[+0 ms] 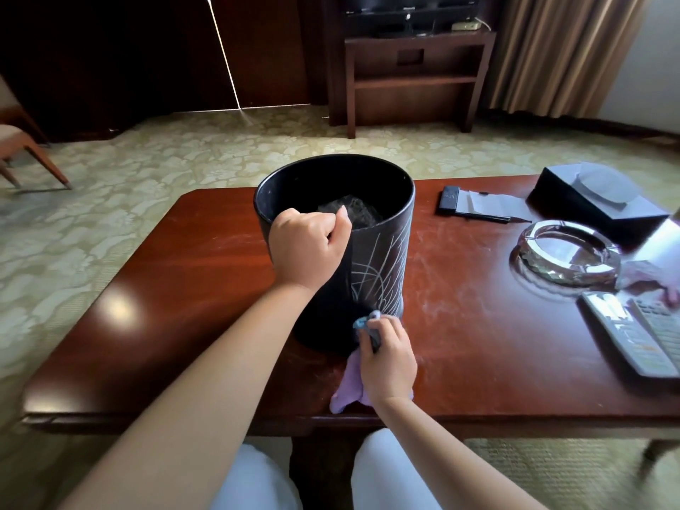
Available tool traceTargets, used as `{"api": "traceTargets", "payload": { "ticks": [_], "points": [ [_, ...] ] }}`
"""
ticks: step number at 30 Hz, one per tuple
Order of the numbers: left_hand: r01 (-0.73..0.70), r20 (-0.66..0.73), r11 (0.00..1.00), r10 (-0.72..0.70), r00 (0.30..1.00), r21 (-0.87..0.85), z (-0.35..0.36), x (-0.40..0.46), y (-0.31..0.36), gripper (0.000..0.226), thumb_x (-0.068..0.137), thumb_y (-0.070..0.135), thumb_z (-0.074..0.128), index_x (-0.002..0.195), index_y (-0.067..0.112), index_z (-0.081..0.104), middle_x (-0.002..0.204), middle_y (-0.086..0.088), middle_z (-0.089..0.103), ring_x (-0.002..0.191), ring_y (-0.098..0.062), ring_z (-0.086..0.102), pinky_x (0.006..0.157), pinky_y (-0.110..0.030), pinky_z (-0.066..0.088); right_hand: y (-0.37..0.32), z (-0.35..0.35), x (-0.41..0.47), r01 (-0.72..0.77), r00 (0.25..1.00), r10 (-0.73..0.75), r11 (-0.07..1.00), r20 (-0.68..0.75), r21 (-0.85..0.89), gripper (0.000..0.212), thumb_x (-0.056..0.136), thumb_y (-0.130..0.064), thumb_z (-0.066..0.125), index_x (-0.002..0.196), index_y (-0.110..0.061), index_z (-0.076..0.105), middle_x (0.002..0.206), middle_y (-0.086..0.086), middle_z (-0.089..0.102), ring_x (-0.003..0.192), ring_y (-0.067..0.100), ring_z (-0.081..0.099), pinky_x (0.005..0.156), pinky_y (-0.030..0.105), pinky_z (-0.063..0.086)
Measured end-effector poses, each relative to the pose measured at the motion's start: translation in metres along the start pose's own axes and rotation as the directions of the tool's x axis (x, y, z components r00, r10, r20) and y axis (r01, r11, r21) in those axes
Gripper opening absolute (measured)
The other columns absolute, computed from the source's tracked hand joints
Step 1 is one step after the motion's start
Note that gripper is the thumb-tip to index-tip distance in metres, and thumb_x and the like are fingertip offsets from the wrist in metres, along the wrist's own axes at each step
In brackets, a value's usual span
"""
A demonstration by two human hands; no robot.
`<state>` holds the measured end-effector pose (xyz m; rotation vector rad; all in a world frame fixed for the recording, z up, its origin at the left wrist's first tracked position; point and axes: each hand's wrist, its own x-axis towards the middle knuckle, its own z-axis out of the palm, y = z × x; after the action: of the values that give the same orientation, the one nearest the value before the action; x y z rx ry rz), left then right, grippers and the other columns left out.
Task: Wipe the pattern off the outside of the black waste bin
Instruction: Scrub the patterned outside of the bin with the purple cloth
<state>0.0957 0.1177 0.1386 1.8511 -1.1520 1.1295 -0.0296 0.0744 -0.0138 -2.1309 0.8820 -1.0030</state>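
A black waste bin (386,215) stands upright on the reddish wooden table (184,288), with a pattern of thin white lines (379,274) on its near right side. My left hand (309,248) grips the bin's near rim, fingers curled over the edge. Low at the bin's base, my right hand (388,358) holds a purple cloth (349,380) pressed against the bin's outside; the cloth's tail trails on the table. Something crumpled and dark lies inside the bin.
To the right on the table are a glass ashtray (568,252), two remote controls (640,336), a black tissue box (596,196), a notepad with pen (478,206). White smears mark the tabletop. Beyond are carpet, a TV stand (415,79), a chair (22,149) at left.
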Motion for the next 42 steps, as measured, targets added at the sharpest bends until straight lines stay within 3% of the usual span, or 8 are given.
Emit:
{"api": "traceTargets", "payload": {
  "ticks": [4,10,13,20,24,27,37,42],
  "points": [
    [0.025,0.017,0.999,-0.024,1.000,-0.037,-0.003,0.001,0.001,0.049,0.089,0.019,0.049,0.048,0.021,0.023,0.045,0.008,0.014,0.041,-0.018,0.013,0.047,-0.024,0.025,0.013,0.002,-0.005,-0.137,0.955,0.162,0.984,0.248,-0.115,0.003,0.085,-0.019,0.060,0.086,-0.018,0.063,0.093,-0.007,0.058,0.090,0.018,0.058,0.057,0.027,0.034],
    [0.104,0.027,0.986,-0.101,0.994,-0.127,-0.004,0.001,-0.001,0.052,0.092,0.021,0.047,0.045,0.018,0.024,0.039,0.003,0.021,0.033,-0.022,0.024,0.046,-0.022,0.013,-0.030,-0.010,0.013,0.050,0.994,-0.032,0.983,-0.104,0.175,0.005,0.080,-0.015,0.070,0.083,-0.017,0.067,0.095,-0.011,0.064,0.084,0.007,0.059,0.060,0.019,0.042],
    [0.189,0.055,0.967,-0.182,0.982,-0.169,-0.005,-0.001,-0.003,0.057,0.094,0.025,0.044,0.041,0.005,0.043,0.036,-0.004,0.040,0.034,-0.023,0.040,0.039,-0.030,0.021,-0.035,-0.009,0.020,0.122,0.979,-0.091,0.979,-0.185,0.165,0.005,0.079,-0.019,0.068,0.081,-0.015,0.068,0.093,-0.008,0.066,0.083,0.007,0.060,0.061,0.017,0.043],
    [0.246,0.069,0.938,-0.236,0.969,-0.245,-0.009,0.000,0.000,0.057,0.094,0.027,0.043,0.044,0.004,0.056,0.043,-0.001,0.056,0.040,-0.016,0.052,0.039,-0.038,0.035,-0.012,-0.007,-0.004,-0.199,0.957,0.210,0.977,0.200,-0.075,0.009,0.087,-0.027,0.060,0.091,-0.023,0.067,0.097,-0.011,0.061,0.088,0.013,0.061,0.060,0.024,0.033],
    [0.269,0.052,0.927,-0.265,0.963,-0.261,-0.009,-0.001,0.001,0.055,0.094,0.027,0.042,0.047,0.007,0.062,0.044,0.000,0.056,0.042,-0.012,0.050,0.042,-0.034,0.035,-0.060,-0.027,0.021,-0.059,0.998,0.064,0.987,-0.029,0.151,0.001,0.083,-0.023,0.067,0.082,-0.022,0.067,0.089,-0.013,0.061,0.077,0.005,0.057,0.057,0.024,0.040],
    [0.290,0.056,0.910,-0.287,0.956,-0.297,-0.011,0.000,0.003,0.058,0.095,0.030,0.035,0.051,0.008,0.066,0.049,-0.001,0.061,0.048,-0.012,0.055,0.050,-0.030,0.039,-0.089,-0.043,0.045,0.034,0.985,0.013,0.964,-0.173,0.265,0.002,0.083,-0.022,0.068,0.083,-0.020,0.068,0.089,-0.014,0.062,0.080,-0.001,0.051,0.059,0.009,0.036],
    [0.333,0.098,0.892,-0.318,0.943,-0.308,-0.013,0.002,0.005,0.063,0.095,0.035,0.028,0.052,0.009,0.066,0.051,-0.002,0.063,0.051,-0.018,0.060,0.054,-0.034,0.041,-0.046,-0.021,0.011,-0.167,0.986,0.167,0.984,0.006,0.068,0.005,0.082,-0.022,0.068,0.087,-0.020,0.069,0.091,-0.011,0.066,0.084,0.014,0.063,0.058,0.022,0.035],
    [0.309,0.081,0.902,-0.298,0.951,-0.302,-0.012,0.001,0.002,0.062,0.097,0.030,0.026,0.054,0.007,0.064,0.052,-0.003,0.062,0.051,-0.020,0.059,0.052,-0.034,0.042,-0.093,-0.050,0.049,0.069,0.980,-0.029,0.977,-0.195,0.203,0.004,0.082,-0.020,0.070,0.086,-0.018,0.070,0.092,-0.009,0.066,0.080,0.005,0.056,0.056,0.016,0.034]
  ]
}}
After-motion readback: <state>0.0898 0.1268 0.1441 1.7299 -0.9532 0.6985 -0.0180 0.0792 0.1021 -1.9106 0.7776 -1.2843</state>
